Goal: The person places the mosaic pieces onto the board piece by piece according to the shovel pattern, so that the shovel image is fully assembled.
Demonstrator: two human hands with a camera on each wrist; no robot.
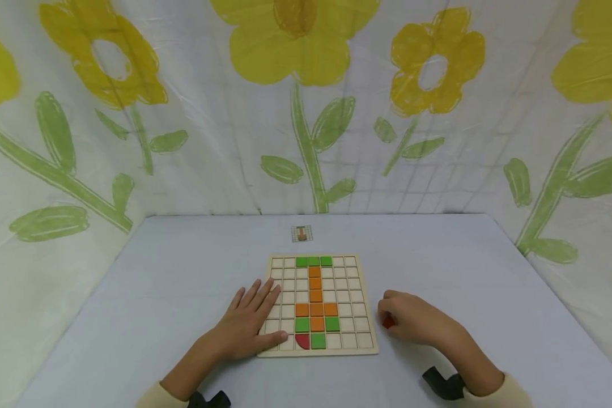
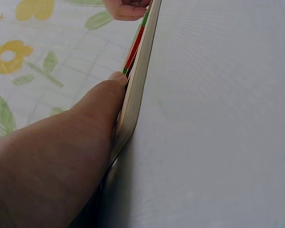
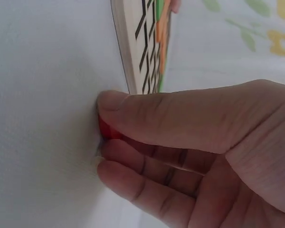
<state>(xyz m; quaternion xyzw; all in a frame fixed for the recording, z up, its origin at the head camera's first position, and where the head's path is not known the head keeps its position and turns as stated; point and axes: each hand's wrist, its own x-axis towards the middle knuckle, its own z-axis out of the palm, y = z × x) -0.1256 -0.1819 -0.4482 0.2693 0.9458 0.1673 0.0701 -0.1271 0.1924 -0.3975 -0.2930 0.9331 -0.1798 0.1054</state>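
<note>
A square wooden grid board (image 1: 357, 340) lies on the table, with green, orange and red tiles set in its cells. A red quarter-round tile (image 1: 302, 341) sits in the bottom row beside a green tile (image 1: 318, 341). My left hand (image 1: 245, 326) rests flat over the board's left edge, fingers spread and thumb on the lower left cells. To the right of the board, my right hand (image 1: 418, 318) pinches a red piece (image 3: 106, 129) between thumb and fingers, low at the tabletop. Most of that piece is hidden by the fingers, so its full shape does not show.
Behind the board lies a small picture card (image 1: 302, 233) with a similar grid design. A white cloth covers the table (image 1: 194, 255). A curtain (image 1: 209, 170) with yellow flowers hangs at the back and sides. Each wrist wears a black strap.
</note>
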